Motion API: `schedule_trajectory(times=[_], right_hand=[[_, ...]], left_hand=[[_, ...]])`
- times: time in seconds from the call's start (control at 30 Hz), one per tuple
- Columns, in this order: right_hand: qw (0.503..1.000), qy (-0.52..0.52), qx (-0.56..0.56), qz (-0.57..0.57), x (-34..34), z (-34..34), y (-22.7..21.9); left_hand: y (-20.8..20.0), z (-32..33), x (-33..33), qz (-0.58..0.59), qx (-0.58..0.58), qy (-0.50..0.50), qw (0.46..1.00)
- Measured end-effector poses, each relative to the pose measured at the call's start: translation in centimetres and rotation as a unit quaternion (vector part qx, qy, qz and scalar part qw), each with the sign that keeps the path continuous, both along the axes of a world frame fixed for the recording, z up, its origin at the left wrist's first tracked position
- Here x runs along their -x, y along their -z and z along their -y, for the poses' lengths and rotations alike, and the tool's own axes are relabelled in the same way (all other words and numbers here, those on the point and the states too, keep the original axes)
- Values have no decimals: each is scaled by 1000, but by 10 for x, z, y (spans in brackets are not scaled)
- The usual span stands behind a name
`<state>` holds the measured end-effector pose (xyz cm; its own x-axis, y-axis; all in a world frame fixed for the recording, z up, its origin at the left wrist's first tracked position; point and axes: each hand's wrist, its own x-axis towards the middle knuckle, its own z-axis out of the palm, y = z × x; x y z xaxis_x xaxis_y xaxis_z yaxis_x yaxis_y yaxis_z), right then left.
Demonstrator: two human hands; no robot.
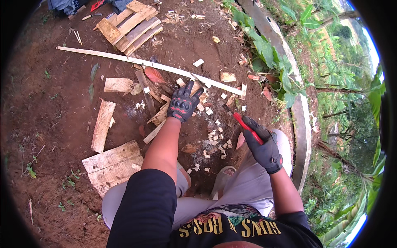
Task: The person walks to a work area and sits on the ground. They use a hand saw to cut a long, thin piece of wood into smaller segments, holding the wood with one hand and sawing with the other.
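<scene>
My left hand (182,104), in a black glove with red trim, reaches down to a small wooden block (197,87), which shows between its thumb and forefinger. Just beyond lies a long pale wooden strip (136,60), running across the ground. In my right hand (264,149), also gloved, is a red-handled tool (248,127); its dark tip points toward the wood, and its exact kind is not clear. Many small cut wood pieces (213,136) are scattered on the soil between my hands and my feet.
Slatted boards (134,28) lie at the far left. Loose boards (103,126) and a wide plank panel (111,164) lie at the left, near my knee. A curved concrete edging (304,124) runs along the right, with green plants (264,47) beside it.
</scene>
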<state>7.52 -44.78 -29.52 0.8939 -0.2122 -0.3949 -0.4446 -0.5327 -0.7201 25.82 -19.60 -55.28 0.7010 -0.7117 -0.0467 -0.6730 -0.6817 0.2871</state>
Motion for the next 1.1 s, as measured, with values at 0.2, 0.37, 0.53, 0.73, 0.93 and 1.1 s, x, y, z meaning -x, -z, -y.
schedule_trajectory(times=[0.2, 0.37, 0.53, 0.73, 0.93, 1.1], right_hand=[[996, -38, 77, 28, 6, 3, -38], [999, 47, -5, -20, -15, 0, 1], [998, -9, 68, 16, 24, 11, -72], [996, -2, 74, 45, -9, -2, -40], [993, -32, 86, 70, -12, 10, -43], [997, -16, 70, -20, 17, 23, -120]], left_hand=[[-4, -2, -2, -16, -13, 4, 1000], [-10, 11, 0, -24, -24, 14, 999], [-6, 0, 2, -42, -14, 3, 999], [4, 4, 0, 12, -1, 9, 1000], [1, 2, -4, -19, -15, 5, 1000], [-1, 1, 0, -25, -29, -3, 999]])
